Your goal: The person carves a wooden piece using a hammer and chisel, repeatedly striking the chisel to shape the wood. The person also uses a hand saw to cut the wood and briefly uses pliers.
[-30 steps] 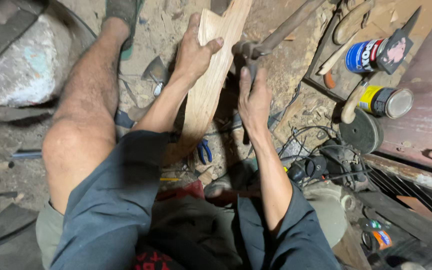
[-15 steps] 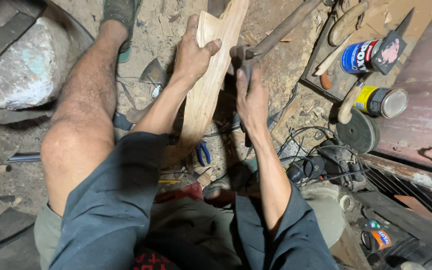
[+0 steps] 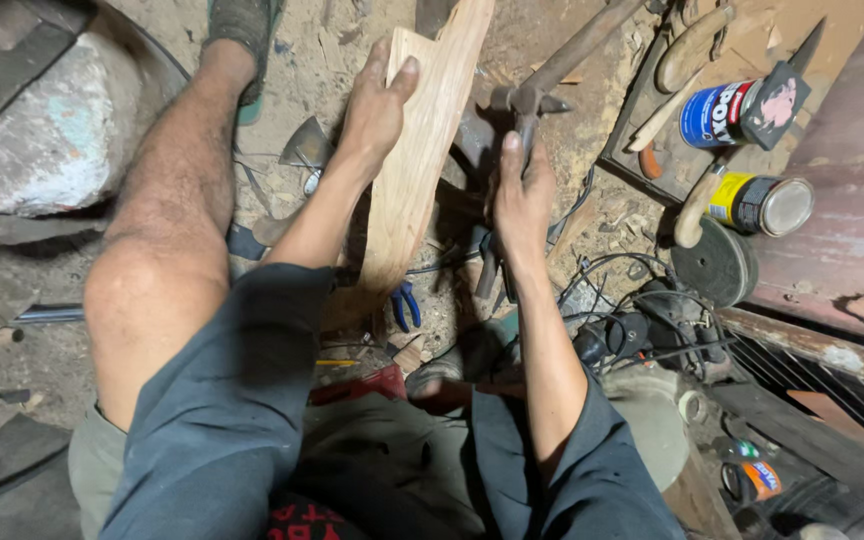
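At the top centre of the frame, the plank [image 3: 417, 150] is gripped by the left hand [image 3: 377, 105] and should be kept steady while the hammer [image 3: 527, 100] is clasped by the right hand [image 3: 522, 195].

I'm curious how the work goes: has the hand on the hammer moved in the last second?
Hardly. The right hand keeps its grip on the hammer, close beside the wooden plank as before; the small shift against the two cans looks like camera motion.

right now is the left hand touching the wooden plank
Touching. The head view shows the left hand gripping the wooden plank at its edge, thumb pressed flat on the face and fingers wrapped behind, with no gap.
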